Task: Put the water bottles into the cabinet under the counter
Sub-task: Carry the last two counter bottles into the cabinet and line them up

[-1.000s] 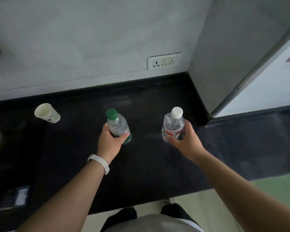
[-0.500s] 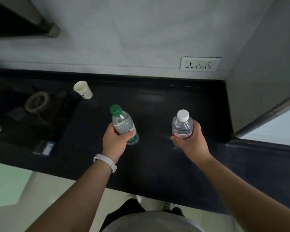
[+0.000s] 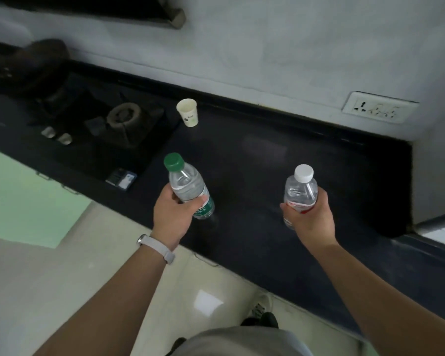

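My left hand grips a clear water bottle with a green cap and green label, held upright over the black counter. My right hand grips a second clear bottle with a white cap and red label, also upright, to the right of the first. Both bottles are off the counter surface. The cabinet under the counter is hidden below the counter's front edge.
A white paper cup stands near the wall. A gas hob with a burner and knobs lies to the left. A small dark packet sits by the hob. A wall socket is at right. Pale floor below.
The view has swung left and tilted, bringing the hob into sight. Both hands still hold their bottles at about the same height over the counter.
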Action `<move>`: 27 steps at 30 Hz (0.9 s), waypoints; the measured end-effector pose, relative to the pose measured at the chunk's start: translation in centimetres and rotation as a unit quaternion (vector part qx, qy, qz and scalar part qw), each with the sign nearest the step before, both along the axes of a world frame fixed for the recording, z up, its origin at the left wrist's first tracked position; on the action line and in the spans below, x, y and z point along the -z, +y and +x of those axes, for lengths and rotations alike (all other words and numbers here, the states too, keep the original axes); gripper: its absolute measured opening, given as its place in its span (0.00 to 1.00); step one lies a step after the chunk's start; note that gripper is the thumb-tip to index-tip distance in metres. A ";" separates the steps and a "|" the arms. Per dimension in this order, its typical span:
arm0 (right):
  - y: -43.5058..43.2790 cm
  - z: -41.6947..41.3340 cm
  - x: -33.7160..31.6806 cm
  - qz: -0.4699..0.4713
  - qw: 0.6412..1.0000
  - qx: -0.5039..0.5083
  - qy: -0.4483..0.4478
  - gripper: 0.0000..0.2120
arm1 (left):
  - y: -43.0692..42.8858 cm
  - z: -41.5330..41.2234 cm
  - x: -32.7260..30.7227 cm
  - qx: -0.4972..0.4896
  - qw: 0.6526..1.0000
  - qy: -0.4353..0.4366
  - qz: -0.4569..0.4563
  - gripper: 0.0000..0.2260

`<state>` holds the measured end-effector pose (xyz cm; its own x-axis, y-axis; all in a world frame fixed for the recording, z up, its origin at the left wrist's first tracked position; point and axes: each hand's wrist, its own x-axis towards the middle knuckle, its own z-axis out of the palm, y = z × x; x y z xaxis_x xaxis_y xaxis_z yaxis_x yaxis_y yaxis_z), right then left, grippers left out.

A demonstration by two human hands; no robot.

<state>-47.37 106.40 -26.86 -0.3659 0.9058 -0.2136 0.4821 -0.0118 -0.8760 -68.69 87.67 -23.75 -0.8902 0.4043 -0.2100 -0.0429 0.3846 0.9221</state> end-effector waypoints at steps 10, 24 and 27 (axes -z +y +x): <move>-14.8 -9.9 -3.6 -0.014 0.991 -0.134 0.016 0.30 | -18.1 -3.8 -0.8 -0.086 0.996 0.011 -0.001 0.19; -40.2 -23.0 -5.6 0.016 0.942 -0.334 0.037 0.27 | -45.9 -7.8 -0.7 -0.229 0.973 -0.009 0.038 0.19; -44.5 -25.4 -5.9 0.024 0.924 -0.379 0.039 0.26 | -50.5 -8.0 -0.8 -0.269 0.962 -0.007 0.042 0.18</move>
<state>-72.74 61.89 -20.93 -0.9120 0.3907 -0.1253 0.2706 0.3432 -0.8994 -76.65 37.13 -22.95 -0.9726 -0.0990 -0.2105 -0.2281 0.2279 0.9466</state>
